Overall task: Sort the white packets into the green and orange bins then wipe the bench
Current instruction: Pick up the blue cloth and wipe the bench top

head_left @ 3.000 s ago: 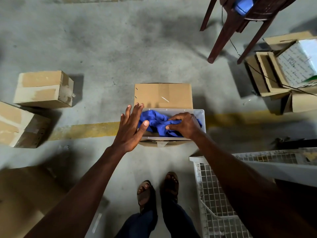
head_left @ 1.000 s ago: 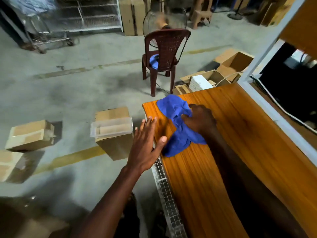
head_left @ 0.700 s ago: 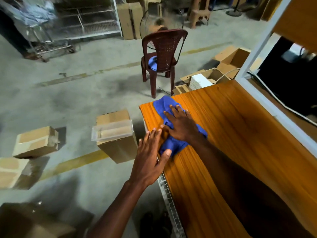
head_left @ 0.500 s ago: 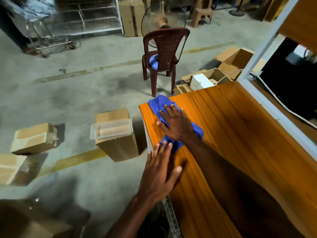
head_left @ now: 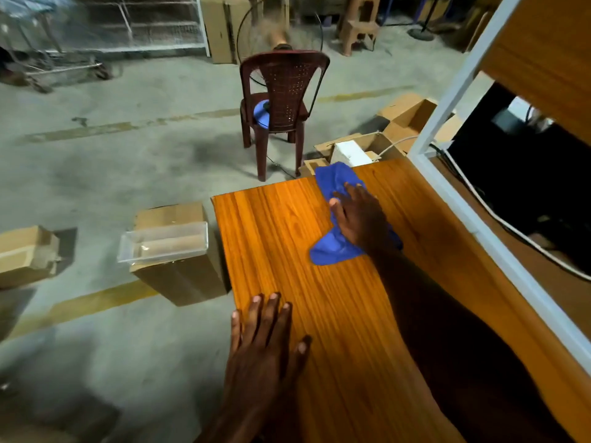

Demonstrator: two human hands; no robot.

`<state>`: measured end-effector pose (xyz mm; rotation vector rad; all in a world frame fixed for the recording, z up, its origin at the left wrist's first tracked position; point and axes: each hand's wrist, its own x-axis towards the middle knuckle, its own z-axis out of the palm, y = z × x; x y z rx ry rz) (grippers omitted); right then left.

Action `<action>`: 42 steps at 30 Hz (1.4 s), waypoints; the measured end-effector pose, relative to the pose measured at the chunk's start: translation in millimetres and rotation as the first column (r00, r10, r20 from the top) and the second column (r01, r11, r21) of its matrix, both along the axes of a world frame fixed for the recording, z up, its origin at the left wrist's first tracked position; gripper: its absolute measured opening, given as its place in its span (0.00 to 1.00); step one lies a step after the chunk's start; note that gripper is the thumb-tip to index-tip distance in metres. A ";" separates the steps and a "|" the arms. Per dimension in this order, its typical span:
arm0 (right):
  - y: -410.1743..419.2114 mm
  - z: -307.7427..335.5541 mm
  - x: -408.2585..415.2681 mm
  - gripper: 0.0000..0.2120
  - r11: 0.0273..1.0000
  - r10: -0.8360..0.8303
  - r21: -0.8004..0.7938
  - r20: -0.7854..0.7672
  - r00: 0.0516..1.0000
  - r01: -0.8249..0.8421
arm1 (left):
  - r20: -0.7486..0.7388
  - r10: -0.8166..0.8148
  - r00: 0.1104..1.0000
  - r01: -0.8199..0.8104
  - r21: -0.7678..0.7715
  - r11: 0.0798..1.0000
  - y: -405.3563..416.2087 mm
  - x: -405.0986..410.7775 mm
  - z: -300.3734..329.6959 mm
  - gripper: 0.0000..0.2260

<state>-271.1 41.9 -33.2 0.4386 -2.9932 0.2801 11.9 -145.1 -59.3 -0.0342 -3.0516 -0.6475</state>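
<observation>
A blue cloth [head_left: 335, 183] lies crumpled on the orange wooden bench [head_left: 297, 238], near its far edge. My right hand [head_left: 361, 217] presses flat on the cloth with fingers spread, covering its middle. My left hand [head_left: 267, 343] rests flat and open on the bench's near left edge, holding nothing. No white packets and no green or orange bins are in view.
An empty clear plastic tray [head_left: 163, 246] sits on a cardboard box [head_left: 182, 276] left of the bench. A maroon plastic chair [head_left: 281, 100] stands beyond the bench. Open cardboard boxes [head_left: 406, 119] lie behind it. A white shelf post [head_left: 447, 91] rises at right.
My right hand took the cloth from the tray, laid it on the bench, and has slid it from the left corner toward the far middle. My left hand came down flat on the bench edge.
</observation>
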 end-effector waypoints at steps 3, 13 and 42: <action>82.4 -4.7 -27.2 0.28 0.985 -0.169 0.031 -0.020 0.985 0.170 | -0.021 -0.007 1.000 0.007 -0.006 1.000 -1.5 0.8 -3.0 0.28; 68.8 -1.1 2.3 0.27 0.997 -0.074 -0.041 -0.190 0.979 0.068 | -0.048 -0.001 0.999 0.003 0.048 0.999 -0.3 -0.5 1.2 0.26; -12.1 0.3 404.8 0.27 0.988 0.152 0.001 -0.060 0.987 -0.152 | -0.006 -0.031 1.000 0.030 -0.107 0.994 -0.1 2.9 9.0 0.30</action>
